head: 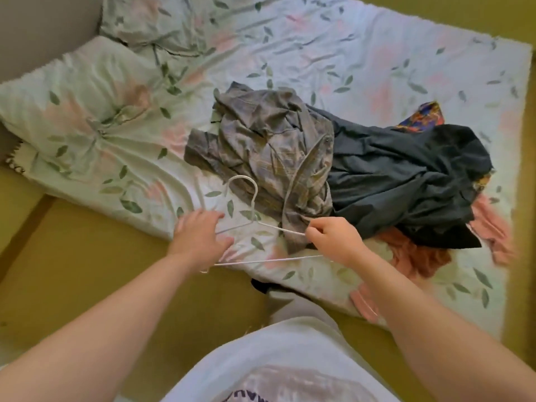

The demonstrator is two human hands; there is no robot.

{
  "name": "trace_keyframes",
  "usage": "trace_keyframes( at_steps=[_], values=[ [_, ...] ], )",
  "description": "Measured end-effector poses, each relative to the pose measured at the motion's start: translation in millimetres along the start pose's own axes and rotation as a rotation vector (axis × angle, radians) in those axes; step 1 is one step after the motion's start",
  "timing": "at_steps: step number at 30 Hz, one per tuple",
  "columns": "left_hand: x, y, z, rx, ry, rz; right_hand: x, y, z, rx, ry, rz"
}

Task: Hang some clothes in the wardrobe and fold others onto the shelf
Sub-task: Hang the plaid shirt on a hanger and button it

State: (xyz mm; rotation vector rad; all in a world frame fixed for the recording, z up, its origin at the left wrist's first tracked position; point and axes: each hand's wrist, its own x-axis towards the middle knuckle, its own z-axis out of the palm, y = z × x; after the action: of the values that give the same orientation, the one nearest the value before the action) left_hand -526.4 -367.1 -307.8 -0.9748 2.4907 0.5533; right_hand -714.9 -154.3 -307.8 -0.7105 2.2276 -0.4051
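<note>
Lower centre: right hand [330,236] pinches white wire hanger [256,190]; left hand [200,233], can't tell. Best feed it inside the crumpled grey plaid shirt [261,140].

Bedroom in a home: floor-level bed [377,47] in floral sheet, matching pillows [87,111], heap of clothes [348,169] on it, tatami-like floor [87,271] around.

patterned cloth [422,120] mostly hidden behind dark garment [406,175] w/ pink clothes [414,256] partly under it.
</note>
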Motion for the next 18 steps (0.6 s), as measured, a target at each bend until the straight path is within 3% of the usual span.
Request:
trace_keyframes(
  at_steps=[5, 13, 18],
  values=[
    [52, 66, -4, -0.166, -0.214, -0.028, 48, 56, -21, 0.130, -0.024, 0.124],
    [80, 102, -14, -0.210, -0.313, 0.017, 124, 96, -19, 0.184, -0.167, 0.219],
    [82, 95, -19, -0.110, -0.257, -0.025, 201, 66, -21, 0.337, -0.100, 0.206]
  ],
)
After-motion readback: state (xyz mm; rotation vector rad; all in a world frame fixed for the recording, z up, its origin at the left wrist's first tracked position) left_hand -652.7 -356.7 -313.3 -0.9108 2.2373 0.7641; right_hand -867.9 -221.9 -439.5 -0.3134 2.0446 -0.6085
